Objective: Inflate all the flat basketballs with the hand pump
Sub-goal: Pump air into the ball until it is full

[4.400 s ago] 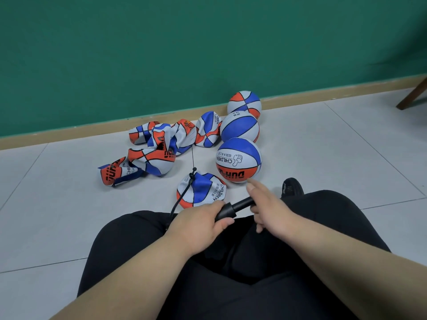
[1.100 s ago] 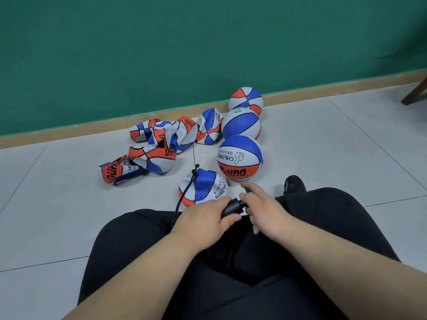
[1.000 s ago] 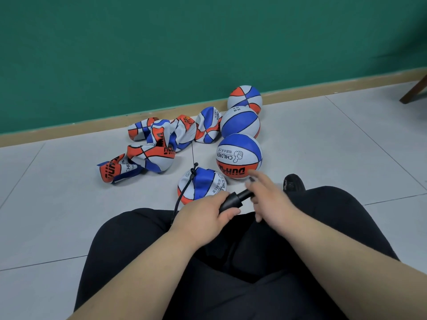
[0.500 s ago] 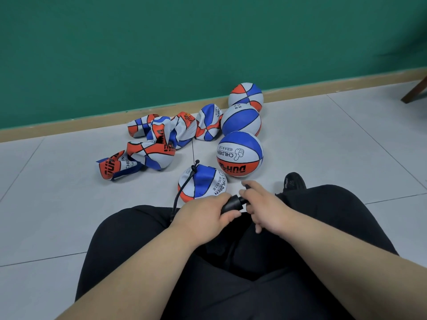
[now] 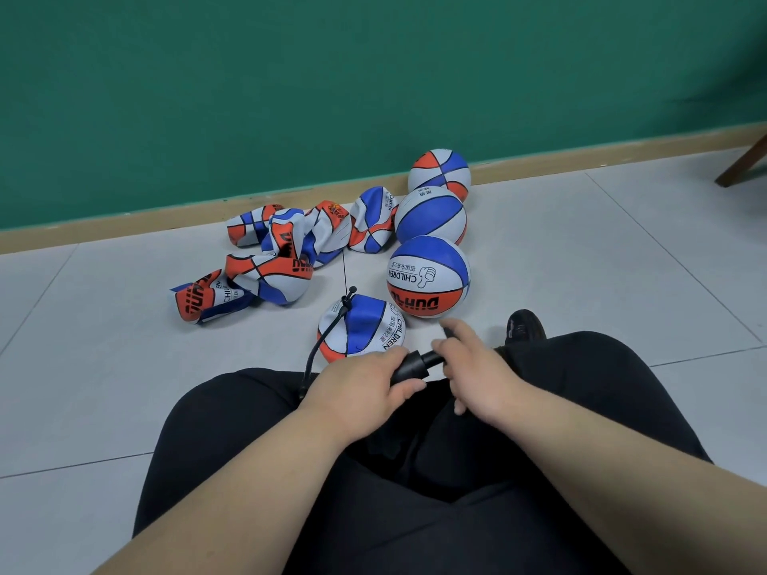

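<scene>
My left hand (image 5: 365, 385) grips the barrel of the black hand pump (image 5: 411, 367) above my lap. My right hand (image 5: 473, 367) holds the pump's handle, with a short stretch of rod showing between the hands. A black hose (image 5: 321, 348) runs from the pump to the valve of a half-filled red, white and blue basketball (image 5: 365, 327) on the floor in front of my knees. Three round inflated basketballs lie beyond it: one (image 5: 429, 276), one (image 5: 430, 215) and one (image 5: 440, 172). Several flat basketballs (image 5: 286, 251) lie crumpled to the left.
The green wall (image 5: 332, 76) with a wooden skirting board runs behind the balls. My black shoe (image 5: 525, 325) rests right of the ball being pumped. A wooden furniture leg (image 5: 743, 163) stands at the far right. My black-trousered legs (image 5: 373, 471) fill the foreground on the grey tiled floor.
My right hand has moved the handle in and out along the pump while my left hand kept the barrel still. Since half a second ago the handle is drawn slightly out.
</scene>
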